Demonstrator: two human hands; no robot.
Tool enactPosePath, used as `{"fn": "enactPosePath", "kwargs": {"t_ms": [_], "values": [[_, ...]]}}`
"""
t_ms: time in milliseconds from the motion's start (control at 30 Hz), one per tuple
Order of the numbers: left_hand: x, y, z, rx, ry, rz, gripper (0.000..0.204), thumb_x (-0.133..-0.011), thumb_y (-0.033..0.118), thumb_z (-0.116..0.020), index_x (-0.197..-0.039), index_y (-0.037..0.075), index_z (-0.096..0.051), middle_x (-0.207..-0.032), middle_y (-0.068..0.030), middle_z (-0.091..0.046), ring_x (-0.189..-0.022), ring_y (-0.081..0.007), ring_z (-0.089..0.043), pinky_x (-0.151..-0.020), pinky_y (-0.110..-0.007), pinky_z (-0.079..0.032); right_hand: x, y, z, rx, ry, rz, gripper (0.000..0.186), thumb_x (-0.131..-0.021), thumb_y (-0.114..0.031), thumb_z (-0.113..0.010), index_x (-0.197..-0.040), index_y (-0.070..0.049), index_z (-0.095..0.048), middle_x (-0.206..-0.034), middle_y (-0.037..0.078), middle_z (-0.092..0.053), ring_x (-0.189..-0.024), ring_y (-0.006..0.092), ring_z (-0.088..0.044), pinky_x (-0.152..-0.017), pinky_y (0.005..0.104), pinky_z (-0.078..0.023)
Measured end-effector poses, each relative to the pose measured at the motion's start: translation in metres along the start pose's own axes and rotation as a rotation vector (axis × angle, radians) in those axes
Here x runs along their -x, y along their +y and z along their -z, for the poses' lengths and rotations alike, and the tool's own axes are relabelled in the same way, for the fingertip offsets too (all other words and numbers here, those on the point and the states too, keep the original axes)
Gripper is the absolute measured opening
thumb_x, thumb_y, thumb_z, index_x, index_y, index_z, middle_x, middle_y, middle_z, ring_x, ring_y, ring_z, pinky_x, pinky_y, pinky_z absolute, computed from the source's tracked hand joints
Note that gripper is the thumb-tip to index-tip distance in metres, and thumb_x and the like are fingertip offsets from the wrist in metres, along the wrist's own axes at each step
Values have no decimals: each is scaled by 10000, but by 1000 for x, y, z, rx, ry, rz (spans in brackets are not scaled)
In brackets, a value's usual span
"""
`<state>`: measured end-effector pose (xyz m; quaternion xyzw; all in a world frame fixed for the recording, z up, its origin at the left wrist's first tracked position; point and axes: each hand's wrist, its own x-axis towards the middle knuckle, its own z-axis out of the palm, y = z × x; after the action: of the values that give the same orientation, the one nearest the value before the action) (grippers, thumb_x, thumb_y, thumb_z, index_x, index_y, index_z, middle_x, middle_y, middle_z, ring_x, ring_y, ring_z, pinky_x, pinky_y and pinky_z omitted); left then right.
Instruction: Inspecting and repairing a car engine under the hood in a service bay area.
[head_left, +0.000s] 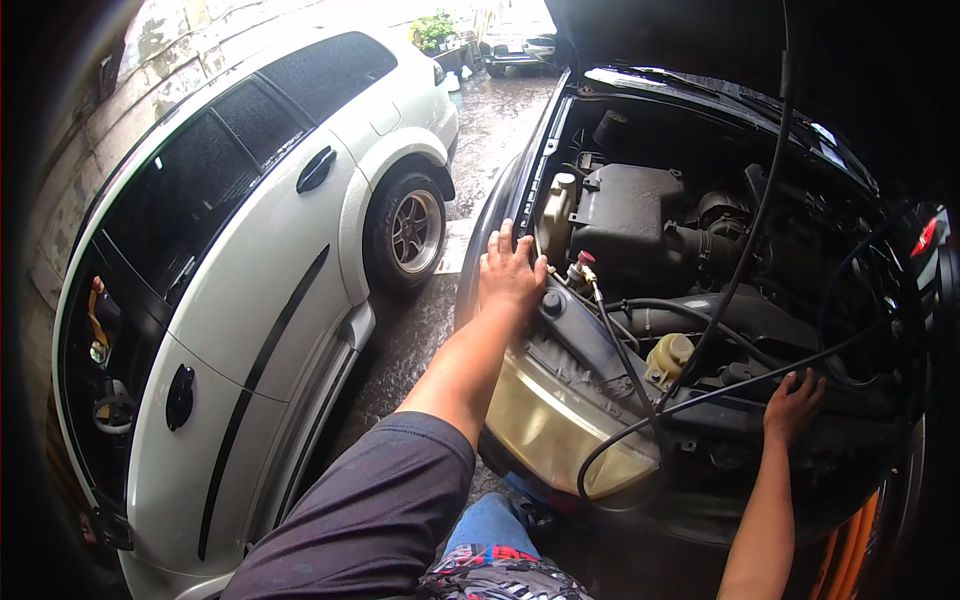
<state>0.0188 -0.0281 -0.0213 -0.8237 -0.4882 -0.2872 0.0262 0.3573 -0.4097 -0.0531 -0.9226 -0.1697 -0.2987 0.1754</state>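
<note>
My left hand (512, 268) lies on the fender edge of a dark car, just behind its yellowed headlight (550, 415), with fingers spread and nothing in them. On the front crossmember of the engine bay rests my right hand (793, 408), fingers apart and holding nothing. Close to it passes a thin black hose (745, 387), which loops forward over the headlight. Another black hose (748, 255) hangs from above across the bay. Beside my left hand stands a red-topped fitting (586, 260) with a hose on it. A yellowish reservoir (668, 358) sits between my hands.
The raised hood (680, 30) overhangs the bay. Inside are a black air filter box (630, 205) and a pale fluid tank (557, 210). A white SUV (270, 270) is parked close on the left, over wet ground (400, 330). Orange bars (852, 545) stand at lower right.
</note>
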Motion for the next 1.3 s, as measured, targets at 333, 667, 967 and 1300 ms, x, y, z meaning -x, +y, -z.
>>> {"fn": "enactPosePath", "kwargs": {"t_ms": [333,667,967,1300], "values": [[0,1,0,-3,7,-13,470,-913,421,-571,-1314,179,-527,-1548,-141,-275,-1409,-349,-301,-1119,-480,-312,-1,5,-4,-5,30,20,469,-996,-353,-503,-1357,-55,-524,-1473,258,-401,-1364,413,-390,-1130,492,-340],[0,0,-3,-10,23,-21,473,-909,428,-573,-1312,184,-533,-1545,-137,-281,-1407,-346,-301,-1115,-479,-318,0,3,-2,-3,39,27,463,-1000,-355,-496,-1355,-60,-530,-1472,254,-407,-1358,413,-400,-1129,493,-340],[-1,1,-1,1,4,-7,484,-906,424,-573,-1323,182,-534,-1554,-137,-276,-1415,-349,-292,-1114,-483,-320,0,1,-1,-14,18,4,467,-1003,-353,-491,-1367,-62,-525,-1474,242,-406,-1371,404,-387,-1129,490,-343],[-1,0,-3,1,25,-16,478,-905,423,-576,-1313,178,-539,-1540,-136,-289,-1401,-343,-310,-1110,-477,-325,0,2,0,8,22,21,467,-1002,-357,-494,-1364,-64,-528,-1476,240,-404,-1366,400,-397,-1129,486,-346]]}}
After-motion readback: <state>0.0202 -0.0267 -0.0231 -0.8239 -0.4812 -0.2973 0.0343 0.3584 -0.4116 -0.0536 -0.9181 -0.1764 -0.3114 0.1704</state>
